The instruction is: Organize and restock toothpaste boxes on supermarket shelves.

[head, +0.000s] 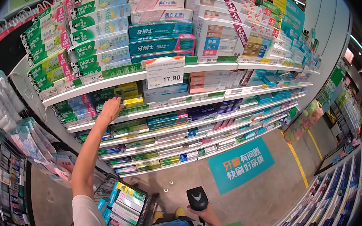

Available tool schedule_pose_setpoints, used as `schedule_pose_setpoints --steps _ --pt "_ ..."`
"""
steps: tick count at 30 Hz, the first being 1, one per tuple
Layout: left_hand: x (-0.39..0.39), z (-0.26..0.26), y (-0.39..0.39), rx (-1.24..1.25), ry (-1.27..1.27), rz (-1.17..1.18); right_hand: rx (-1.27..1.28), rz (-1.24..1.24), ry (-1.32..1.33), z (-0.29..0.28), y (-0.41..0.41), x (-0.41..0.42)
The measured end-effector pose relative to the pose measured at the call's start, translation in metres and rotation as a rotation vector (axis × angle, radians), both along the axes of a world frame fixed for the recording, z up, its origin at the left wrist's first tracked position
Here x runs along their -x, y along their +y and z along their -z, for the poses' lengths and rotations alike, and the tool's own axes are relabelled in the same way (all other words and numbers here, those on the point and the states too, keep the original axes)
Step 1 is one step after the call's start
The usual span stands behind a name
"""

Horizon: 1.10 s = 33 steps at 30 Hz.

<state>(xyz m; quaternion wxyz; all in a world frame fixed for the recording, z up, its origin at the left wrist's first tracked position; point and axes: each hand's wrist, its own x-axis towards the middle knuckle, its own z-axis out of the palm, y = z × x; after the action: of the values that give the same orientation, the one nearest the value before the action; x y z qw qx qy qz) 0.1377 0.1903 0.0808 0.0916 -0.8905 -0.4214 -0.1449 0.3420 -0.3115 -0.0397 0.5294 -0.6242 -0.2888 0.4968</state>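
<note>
My left hand (pixel 112 109) reaches onto the second shelf, its fingers at the left end of a green and yellow toothpaste box (pixel 132 100); whether they grip it cannot be told. Darker green toothpaste boxes (pixel 104 95) stand behind the fingers. Low in front of my body, my right hand (pixel 204 212) is closed around a black handheld barcode scanner (pixel 197 199), its head pointing toward the shelves. Above my left hand, stacked toothpaste boxes (pixel 103 48) fill the top shelf (pixel 116 81), where a white price sign (pixel 166 72) hangs from the edge.
A wire shopping cart (pixel 145 203) holding a carton of toothpaste boxes (pixel 125 210) stands at my left. Packaged goods hang on a rack (pixel 33 137) farther left. Lower shelves (pixel 170 140) run across the front. A teal floor sticker (pixel 241 165) lies ahead; more shelves (pixel 326 193) stand at right.
</note>
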Motion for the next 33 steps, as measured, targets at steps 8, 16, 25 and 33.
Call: schedule_pose_setpoints --steps 8,16,25,33 --pt "0.003 0.011 -0.023 0.070 -0.062 -0.031 -0.015 0.040 -0.059 0.018 -0.003 -0.001" --pt "0.019 0.041 -0.030 -0.117 -0.129 -0.032 0.014 0.010 -0.115 0.012 0.001 -0.002" --pt "0.010 0.063 -0.098 -0.182 -0.400 -0.046 -0.027 -0.058 -0.111 0.022 -0.003 0.002" --pt "0.086 0.286 -0.325 0.398 -0.490 -0.363 0.061 -0.161 -0.088 0.015 0.015 0.014"
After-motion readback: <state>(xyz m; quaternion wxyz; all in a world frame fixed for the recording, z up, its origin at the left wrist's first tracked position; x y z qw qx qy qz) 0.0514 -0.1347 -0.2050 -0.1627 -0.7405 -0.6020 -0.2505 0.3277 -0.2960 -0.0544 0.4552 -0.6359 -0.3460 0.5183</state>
